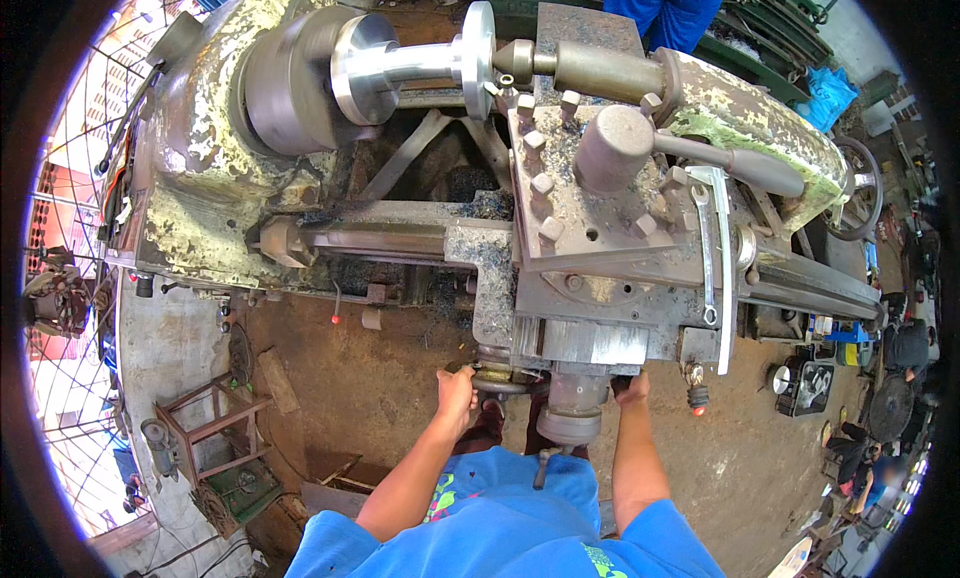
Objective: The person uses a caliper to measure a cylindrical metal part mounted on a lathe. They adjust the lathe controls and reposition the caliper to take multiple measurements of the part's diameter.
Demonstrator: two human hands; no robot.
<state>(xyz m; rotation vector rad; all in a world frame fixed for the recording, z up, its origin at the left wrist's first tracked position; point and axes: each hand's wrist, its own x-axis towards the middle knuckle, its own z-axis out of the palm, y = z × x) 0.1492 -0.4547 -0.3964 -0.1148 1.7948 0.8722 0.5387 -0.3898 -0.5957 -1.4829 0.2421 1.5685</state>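
My left hand (456, 390) is closed at the left rim of a dark handwheel (510, 386) under the lathe carriage. My right hand (632, 386) reaches beneath the carriage's right side, where its fingers are mostly hidden. Between my hands the cross-slide dial and crank (572, 418) project toward me. Above them sits the square tool post (600, 193) with its bolts and a long lever. A shiny flanged metal workpiece (420, 66) is held between the blurred chuck (295, 83) and the tailstock centre (518, 58); the cutting tool (503, 86) is by its right flange.
A spanner (706, 253) and a caliper (727, 268) lie on the carriage's right side. Dark chips cover the bed (400, 213). A rusty metal frame (215, 428) stands at left, a black crate (805, 388) at right. Another person in blue trousers (660, 13) is behind the lathe.
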